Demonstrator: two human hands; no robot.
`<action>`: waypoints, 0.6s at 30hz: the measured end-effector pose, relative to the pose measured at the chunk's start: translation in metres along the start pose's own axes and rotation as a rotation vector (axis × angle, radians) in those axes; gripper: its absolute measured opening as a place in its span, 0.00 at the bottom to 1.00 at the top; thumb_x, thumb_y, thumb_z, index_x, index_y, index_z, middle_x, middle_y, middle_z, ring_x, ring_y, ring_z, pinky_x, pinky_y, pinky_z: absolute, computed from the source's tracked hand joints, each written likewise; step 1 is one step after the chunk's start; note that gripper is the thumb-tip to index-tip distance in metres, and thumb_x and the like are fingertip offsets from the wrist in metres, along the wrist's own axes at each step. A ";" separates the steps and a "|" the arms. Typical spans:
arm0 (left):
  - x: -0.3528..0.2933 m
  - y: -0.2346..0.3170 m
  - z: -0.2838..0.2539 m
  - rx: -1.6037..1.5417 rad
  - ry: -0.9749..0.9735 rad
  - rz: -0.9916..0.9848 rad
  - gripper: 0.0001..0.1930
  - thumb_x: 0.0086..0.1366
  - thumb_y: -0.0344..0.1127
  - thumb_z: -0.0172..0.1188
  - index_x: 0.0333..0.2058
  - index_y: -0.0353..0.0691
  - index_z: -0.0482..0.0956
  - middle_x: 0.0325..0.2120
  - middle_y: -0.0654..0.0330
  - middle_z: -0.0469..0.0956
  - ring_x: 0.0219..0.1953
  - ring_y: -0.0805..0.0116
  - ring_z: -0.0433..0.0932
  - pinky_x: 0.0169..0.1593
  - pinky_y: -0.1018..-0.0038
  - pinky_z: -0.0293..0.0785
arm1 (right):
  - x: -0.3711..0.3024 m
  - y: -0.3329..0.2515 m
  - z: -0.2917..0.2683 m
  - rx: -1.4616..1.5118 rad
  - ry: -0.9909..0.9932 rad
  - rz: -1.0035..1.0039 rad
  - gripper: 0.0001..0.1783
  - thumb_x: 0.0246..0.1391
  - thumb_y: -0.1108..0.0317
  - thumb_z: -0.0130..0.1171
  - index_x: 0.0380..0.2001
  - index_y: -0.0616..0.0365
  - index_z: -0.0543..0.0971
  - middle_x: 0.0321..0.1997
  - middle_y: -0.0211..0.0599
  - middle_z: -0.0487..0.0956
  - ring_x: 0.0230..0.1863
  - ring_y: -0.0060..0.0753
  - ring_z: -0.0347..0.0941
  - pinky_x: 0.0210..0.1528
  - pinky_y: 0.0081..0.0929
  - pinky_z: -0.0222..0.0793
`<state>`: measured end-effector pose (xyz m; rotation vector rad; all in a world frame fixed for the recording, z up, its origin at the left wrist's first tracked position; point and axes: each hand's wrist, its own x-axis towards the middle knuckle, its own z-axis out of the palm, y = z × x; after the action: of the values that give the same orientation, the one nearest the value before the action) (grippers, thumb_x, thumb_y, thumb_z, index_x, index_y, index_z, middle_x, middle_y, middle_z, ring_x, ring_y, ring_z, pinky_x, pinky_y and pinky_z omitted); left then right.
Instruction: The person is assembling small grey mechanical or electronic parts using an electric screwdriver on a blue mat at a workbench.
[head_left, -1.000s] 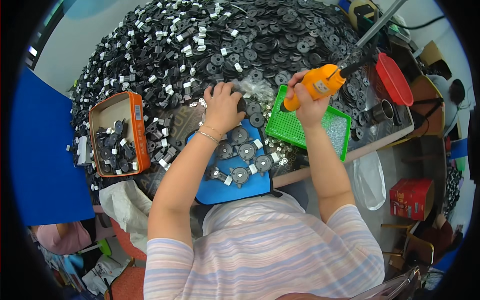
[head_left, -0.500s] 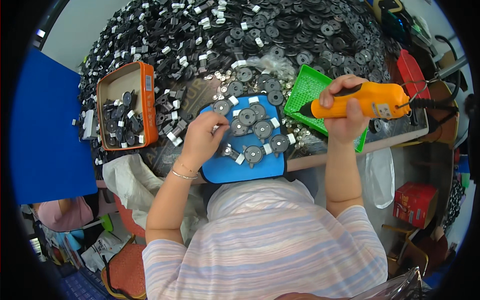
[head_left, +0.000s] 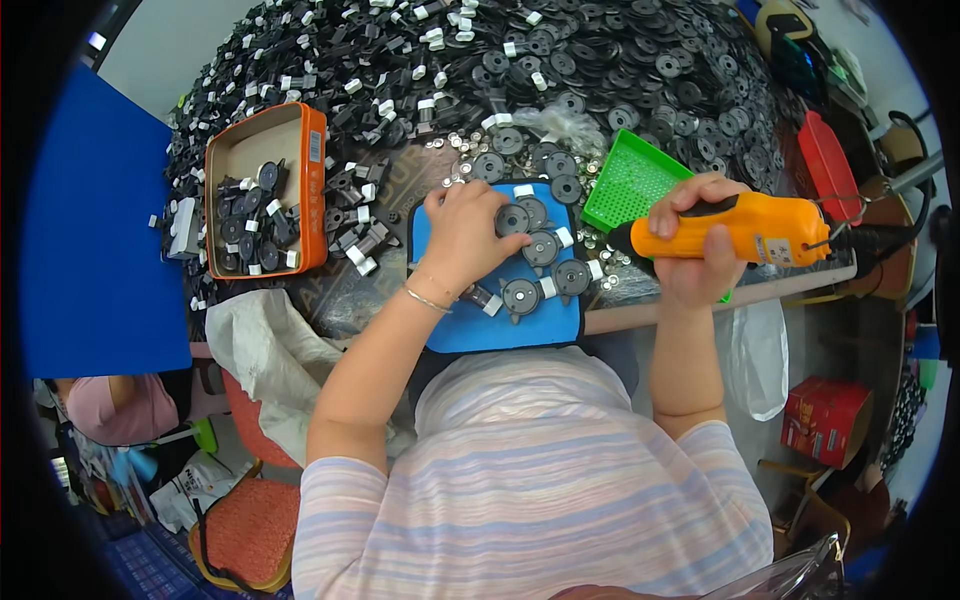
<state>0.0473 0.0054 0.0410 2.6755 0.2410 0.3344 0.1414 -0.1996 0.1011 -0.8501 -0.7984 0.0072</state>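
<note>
My right hand (head_left: 697, 240) grips an orange electric screwdriver (head_left: 745, 230), held level with its tip pointing left toward the blue mat (head_left: 500, 328). Several round black parts with white clips (head_left: 540, 270) lie on that mat. My left hand (head_left: 462, 235) rests on the mat's left part, fingers curled over the black parts there; whether it holds one is hidden. A green perforated tray (head_left: 628, 185) sits just behind the screwdriver tip.
A huge heap of black round parts (head_left: 480, 70) fills the table behind. An orange box (head_left: 262, 190) with several parts stands at the left. A red tray (head_left: 828, 165) lies at the right, a blue board (head_left: 90, 240) far left, a white bag (head_left: 270, 360) below.
The right hand lowered the screwdriver from raised and tilted to level, tip to the left. The left hand drew back from the heap onto the blue mat.
</note>
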 end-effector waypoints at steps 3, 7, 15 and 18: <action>-0.003 0.001 -0.014 -0.035 0.013 -0.010 0.23 0.40 0.46 0.71 0.36 0.43 0.81 0.35 0.62 0.75 0.45 0.62 0.70 0.55 0.61 0.51 | -0.002 -0.005 0.000 -0.011 0.003 0.024 0.21 0.52 0.56 0.57 0.42 0.59 0.67 0.34 0.41 0.69 0.25 0.29 0.67 0.29 0.26 0.66; -0.029 -0.012 -0.045 -0.182 -0.031 0.029 0.22 0.42 0.40 0.70 0.38 0.42 0.79 0.35 0.63 0.74 0.45 0.62 0.69 0.55 0.63 0.52 | -0.006 -0.004 0.002 0.024 -0.028 0.038 0.22 0.52 0.55 0.57 0.42 0.59 0.67 0.35 0.41 0.68 0.25 0.29 0.67 0.29 0.26 0.66; -0.079 -0.019 -0.045 -0.039 0.043 -0.020 0.25 0.40 0.42 0.72 0.39 0.43 0.79 0.32 0.62 0.73 0.41 0.61 0.70 0.54 0.61 0.53 | -0.005 0.012 0.029 0.104 -0.113 0.081 0.23 0.52 0.55 0.58 0.42 0.61 0.67 0.35 0.42 0.68 0.25 0.29 0.67 0.29 0.27 0.68; -0.084 -0.014 -0.038 0.030 0.128 0.004 0.23 0.41 0.46 0.71 0.36 0.42 0.79 0.29 0.63 0.72 0.39 0.61 0.69 0.54 0.59 0.52 | -0.006 0.015 0.037 0.194 -0.092 0.077 0.21 0.50 0.61 0.62 0.39 0.64 0.68 0.34 0.45 0.71 0.25 0.31 0.71 0.29 0.26 0.71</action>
<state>-0.0449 0.0143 0.0519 2.6873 0.2811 0.5077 0.1185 -0.1663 0.1022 -0.6993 -0.8364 0.1904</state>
